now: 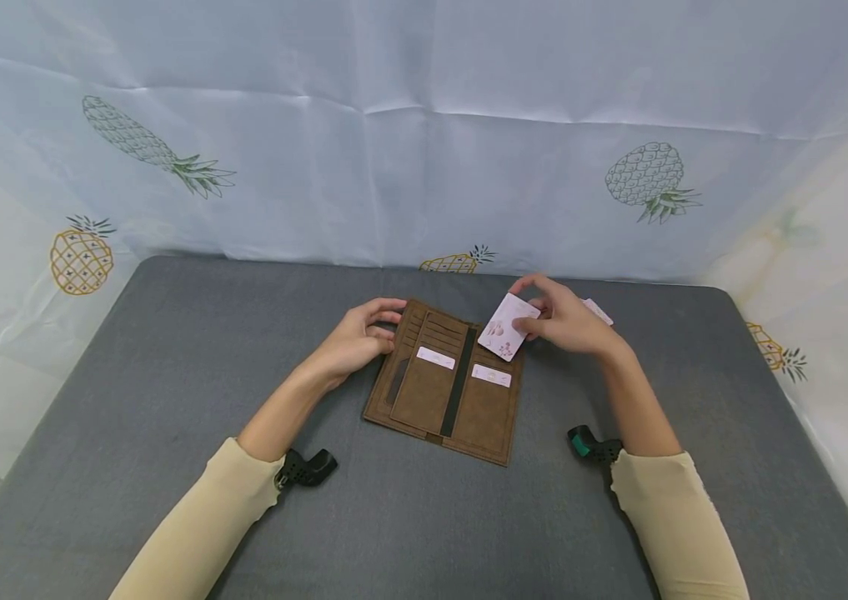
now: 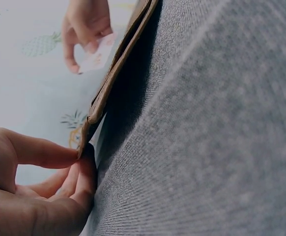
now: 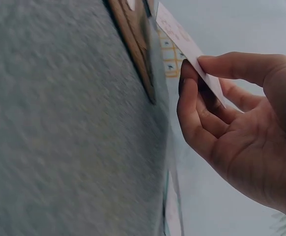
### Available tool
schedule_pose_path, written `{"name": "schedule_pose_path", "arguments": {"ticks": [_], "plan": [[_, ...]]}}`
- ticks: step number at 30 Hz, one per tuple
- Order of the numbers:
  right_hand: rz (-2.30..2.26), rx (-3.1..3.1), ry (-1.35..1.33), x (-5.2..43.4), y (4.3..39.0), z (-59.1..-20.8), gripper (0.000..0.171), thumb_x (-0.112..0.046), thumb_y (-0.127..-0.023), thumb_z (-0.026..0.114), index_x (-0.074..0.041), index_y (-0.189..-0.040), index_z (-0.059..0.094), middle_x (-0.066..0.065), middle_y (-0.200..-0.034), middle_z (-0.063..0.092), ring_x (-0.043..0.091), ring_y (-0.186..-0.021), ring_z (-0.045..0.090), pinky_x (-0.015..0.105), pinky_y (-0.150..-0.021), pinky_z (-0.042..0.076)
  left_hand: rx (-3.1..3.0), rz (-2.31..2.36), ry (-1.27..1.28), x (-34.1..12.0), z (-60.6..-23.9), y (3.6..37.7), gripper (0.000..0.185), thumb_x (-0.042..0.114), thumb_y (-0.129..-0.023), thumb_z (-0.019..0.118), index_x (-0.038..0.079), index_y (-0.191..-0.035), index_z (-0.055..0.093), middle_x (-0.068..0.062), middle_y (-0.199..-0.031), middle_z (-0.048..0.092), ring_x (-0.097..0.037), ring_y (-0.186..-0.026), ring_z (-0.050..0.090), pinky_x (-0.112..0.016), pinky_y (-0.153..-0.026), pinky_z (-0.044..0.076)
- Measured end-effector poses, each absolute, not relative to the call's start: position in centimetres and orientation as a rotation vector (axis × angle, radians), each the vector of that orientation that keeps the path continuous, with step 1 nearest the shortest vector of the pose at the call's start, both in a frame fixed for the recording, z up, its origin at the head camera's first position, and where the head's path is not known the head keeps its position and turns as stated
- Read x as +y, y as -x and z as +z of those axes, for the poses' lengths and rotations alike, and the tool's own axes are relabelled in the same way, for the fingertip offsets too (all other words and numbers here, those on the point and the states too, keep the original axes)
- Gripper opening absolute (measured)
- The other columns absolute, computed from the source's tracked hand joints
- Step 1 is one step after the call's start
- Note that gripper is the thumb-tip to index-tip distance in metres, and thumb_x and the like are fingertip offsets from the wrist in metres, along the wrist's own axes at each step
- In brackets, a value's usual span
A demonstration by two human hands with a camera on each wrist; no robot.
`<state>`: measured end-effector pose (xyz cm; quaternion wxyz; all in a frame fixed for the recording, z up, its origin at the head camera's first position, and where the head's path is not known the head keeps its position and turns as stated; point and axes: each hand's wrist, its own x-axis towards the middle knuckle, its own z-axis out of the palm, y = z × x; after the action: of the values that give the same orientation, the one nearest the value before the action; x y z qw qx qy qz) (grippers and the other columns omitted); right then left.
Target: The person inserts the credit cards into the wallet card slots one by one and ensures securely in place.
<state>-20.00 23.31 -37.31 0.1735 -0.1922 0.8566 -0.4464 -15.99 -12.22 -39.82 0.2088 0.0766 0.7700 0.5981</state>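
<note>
Cream cloth covers the forearms nearest the camera: the left sleeve rises from the bottom edge left of centre, the right sleeve from the lower right, both aimed at the middle. Behind everything, a pale backdrop printed with pineapples fills the upper part of the frame. A grey table spreads across the lower part, giving flat support.

Brown and unfolded, a wallet lies near the centre of the frame, slightly turned, its slots face up and within reach of both hands. At centre left, the person's left hand pinches the wallet's left edge; the left wrist view shows thumb and fingers brought together on just that margin, probably to steady it while leaving the slots uncovered. Right of centre, the right hand holds a pink card between thumb and curled fingers, their gap no wider than the card. Gripped toward one end, it leaves its far corner free over the wallet's upper right; whether they touch cannot be told.

Near the wallet's middle, a left slotted card and a right slotted card show only as pale strips, presumably tucked into pockets. Another pink item peeks out beyond the right hand, mostly hidden.
</note>
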Motion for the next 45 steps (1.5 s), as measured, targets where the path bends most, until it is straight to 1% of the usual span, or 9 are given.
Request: {"name": "schedule_pose_path", "arguments": {"ticks": [9, 15, 19, 26, 29, 34, 39, 41, 45], "plan": [[-1.208, 2.383, 0.552, 22.6, 20.0, -38.0, 0.044, -0.001, -0.103, 0.068, 0.003, -0.141, 0.047, 0.014, -0.073, 0.065, 0.022, -0.074, 0.074, 0.032, -0.078, 0.061, 2.14, 1.664, -0.215, -12.2, -39.9, 16.0, 0.069, -0.008, -0.1, 0.054, 0.014, -0.165, 0.044, -0.021, -0.158, 0.051, -0.037, -0.129, 0.061, -0.04, -0.102, 0.052], [-1.175, 2.341, 0.562, 22.7, 20.0, -38.3, 0.044, -0.002, -0.103, 0.068, 0.003, -0.141, 0.046, 0.014, -0.074, 0.067, 0.021, -0.073, 0.072, 0.033, -0.077, 0.06, 2.139, 1.665, -0.215, -12.2, -40.0, 15.9, 0.069, -0.008, -0.1, 0.053, 0.014, -0.165, 0.044, -0.021, -0.158, 0.051, -0.037, -0.13, 0.061, -0.041, -0.103, 0.052], [-1.153, 2.326, 0.558, 22.8, 20.0, -38.3, 0.044, -0.003, -0.104, 0.068, 0.002, -0.142, 0.046, 0.013, -0.075, 0.069, 0.019, -0.075, 0.071, 0.033, -0.075, 0.056, 2.141, 1.663, -0.213, -12.2, -40.0, 15.9, 0.069, -0.008, -0.1, 0.054, 0.014, -0.165, 0.044, -0.021, -0.158, 0.051, -0.037, -0.129, 0.06, -0.041, -0.103, 0.052], [-1.13, 2.307, 0.601, 22.8, 19.9, -38.3, 0.042, -0.003, -0.104, 0.067, 0.002, -0.142, 0.048, 0.003, -0.071, 0.053, 0.01, -0.063, 0.046, 0.03, -0.067, 0.044, 2.144, 1.667, -0.209, -12.2, -40.0, 15.9, 0.07, -0.009, -0.099, 0.054, 0.013, -0.165, 0.045, -0.021, -0.158, 0.051, -0.037, -0.129, 0.061, -0.039, -0.101, 0.053], [-1.116, 2.309, 0.616, 22.8, 19.9, -38.4, 0.042, -0.004, -0.104, 0.068, 0.001, -0.141, 0.049, 0.001, -0.072, 0.054, 0.009, -0.063, 0.047, 0.03, -0.068, 0.044, 2.144, 1.671, -0.205, -12.2, -39.9, 15.9, 0.07, -0.009, -0.099, 0.054, 0.013, -0.164, 0.045, -0.021, -0.158, 0.051, -0.036, -0.129, 0.061, -0.037, -0.1, 0.053], [-1.097, 2.315, 0.638, 22.6, 19.9, -38.5, 0.042, -0.004, -0.102, 0.071, -0.001, -0.14, 0.054, 0.007, -0.08, 0.066, 0.013, -0.071, 0.06, 0.029, -0.071, 0.049, 2.142, 1.679, -0.203, -12.1, -40.0, 16.0, 0.07, -0.01, -0.099, 0.054, 0.012, -0.164, 0.045, -0.021, -0.157, 0.052, -0.035, -0.126, 0.062, -0.035, -0.098, 0.053], [-1.091, 2.301, 0.666, 22.5, 19.9, -38.5, 0.039, -0.004, -0.101, 0.074, -0.002, -0.136, 0.059, 0.005, -0.084, 0.059, 0.01, -0.071, 0.055, 0.027, -0.07, 0.048, 2.141, 1.673, -0.2, -12.1, -39.9, 15.9, 0.07, -0.01, -0.099, 0.054, 0.012, -0.165, 0.045, -0.021, -0.158, 0.051, -0.035, -0.127, 0.062, -0.037, -0.099, 0.053], [-1.083, 2.3, 0.677, 22.4, 19.8, -38.4, 0.038, -0.004, -0.1, 0.075, -0.003, -0.135, 0.062, 0.007, -0.091, 0.062, 0.01, -0.078, 0.059, 0.026, -0.074, 0.052, 2.141, 1.671, -0.198, -12.1, -40.0, 15.9, 0.07, -0.01, -0.099, 0.054, 0.013, -0.165, 0.045, -0.021, -0.158, 0.051, -0.035, -0.127, 0.061, -0.038, -0.1, 0.053], [-1.061, 2.294, 0.712, 22.3, 19.7, -38.3, 0.036, -0.003, -0.098, 0.078, -0.003, -0.132, 0.069, 0.016, -0.113, 0.073, 0.02, -0.101, 0.069, 0.028, -0.089, 0.059, 2.143, 1.67, -0.2, -12.1, -40.0, 16.0, 0.07, -0.01, -0.099, 0.054, 0.012, -0.165, 0.045, -0.021, -0.158, 0.051, -0.035, -0.127, 0.061, -0.037, -0.1, 0.053]]}}
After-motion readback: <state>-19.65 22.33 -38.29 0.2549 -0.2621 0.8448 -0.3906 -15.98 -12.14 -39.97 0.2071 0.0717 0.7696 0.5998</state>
